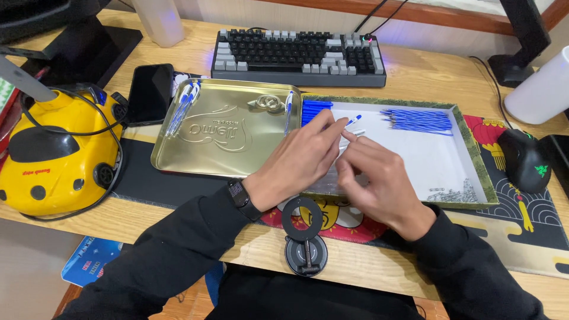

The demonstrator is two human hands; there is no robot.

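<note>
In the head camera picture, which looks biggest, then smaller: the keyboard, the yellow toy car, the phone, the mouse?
1. Keyboard
2. Yellow toy car, though it sits nearer the camera, so unsure against the keyboard
3. Phone and mouse look alike.

Black long sleeves [178, 255] both arms; black wristwatch [240, 195] on left wrist.

Wooden desk [415, 74]: keyboard [299, 57], desk mat [533, 231], phone [150, 93], yellow car-shaped gadget [56, 157].
</note>
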